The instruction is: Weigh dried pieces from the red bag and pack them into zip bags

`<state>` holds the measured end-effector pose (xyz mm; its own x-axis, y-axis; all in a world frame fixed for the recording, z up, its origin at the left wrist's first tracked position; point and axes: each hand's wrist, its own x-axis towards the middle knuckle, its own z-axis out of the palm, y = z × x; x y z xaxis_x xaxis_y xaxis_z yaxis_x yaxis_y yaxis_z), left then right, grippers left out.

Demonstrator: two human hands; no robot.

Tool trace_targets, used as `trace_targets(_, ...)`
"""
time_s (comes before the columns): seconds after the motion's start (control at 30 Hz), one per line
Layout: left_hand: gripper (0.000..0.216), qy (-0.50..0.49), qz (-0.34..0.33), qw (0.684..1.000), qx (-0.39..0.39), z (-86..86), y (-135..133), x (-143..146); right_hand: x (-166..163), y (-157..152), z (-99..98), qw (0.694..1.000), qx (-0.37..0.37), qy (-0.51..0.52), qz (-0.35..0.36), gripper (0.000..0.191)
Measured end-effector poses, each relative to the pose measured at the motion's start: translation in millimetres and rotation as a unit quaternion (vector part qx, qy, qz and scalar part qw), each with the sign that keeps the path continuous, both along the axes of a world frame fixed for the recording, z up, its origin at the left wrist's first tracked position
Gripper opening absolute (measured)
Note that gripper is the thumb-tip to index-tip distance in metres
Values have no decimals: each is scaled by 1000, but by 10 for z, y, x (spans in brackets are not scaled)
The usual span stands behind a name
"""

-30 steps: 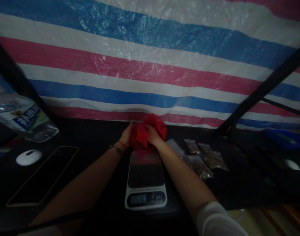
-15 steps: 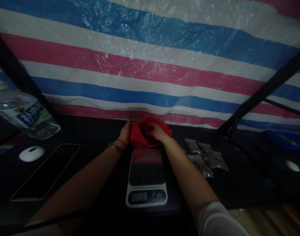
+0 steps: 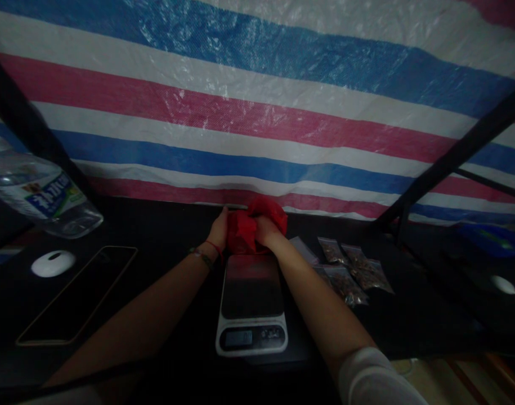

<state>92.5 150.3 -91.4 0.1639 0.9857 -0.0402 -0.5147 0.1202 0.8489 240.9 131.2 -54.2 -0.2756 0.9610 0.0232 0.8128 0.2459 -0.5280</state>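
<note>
Behind the kitchen scale [image 3: 252,289] is a red plastic bag [image 3: 242,233], its rim folded and crumpled. My left hand [image 3: 218,229] grips the bag's left side, with its fingers mostly hidden behind it. Inside the bag's mouth is my right hand [image 3: 265,232]; the red plastic covers its fingers, so what they hold does not show. The scale's plate is bare, and its small display is lit. Several small zip bags [image 3: 345,284] of brown dried bits lie to the right of my right forearm.
At the left are a large plastic bottle [image 3: 50,197], a white oval case [image 3: 53,263] and a phone [image 3: 80,295]. A white spoon [image 3: 506,286] and a blue tray [image 3: 493,239] lie far right. Black frame bars flank the striped sheet [image 3: 257,115] behind.
My right hand has gone deeper into the red bag, and its fingers no longer show. The bag's rim has folded over toward me. My left hand stays at the bag's side.
</note>
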Motion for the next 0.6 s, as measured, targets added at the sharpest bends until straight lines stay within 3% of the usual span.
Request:
trace_targets(0.27, 34, -71, 24, 995, -65, 100, -29, 14, -59, 13, -77, 993, -18, 101, 60, 33)
trace_targets(0.37, 34, -74, 14, 995, -60, 99, -43, 28, -57, 1, -75, 989, -32, 132, 63, 30)
trace_targets(0.5, 33, -74, -5, 997, -19, 93, -53, 51, -79, 2, -80, 992, -13, 122, 12, 18)
trace_targets(0.6, 37, -26, 14, 1000, 4, 79, -38, 47, -113, -16, -54, 989, -3, 146, 24, 19)
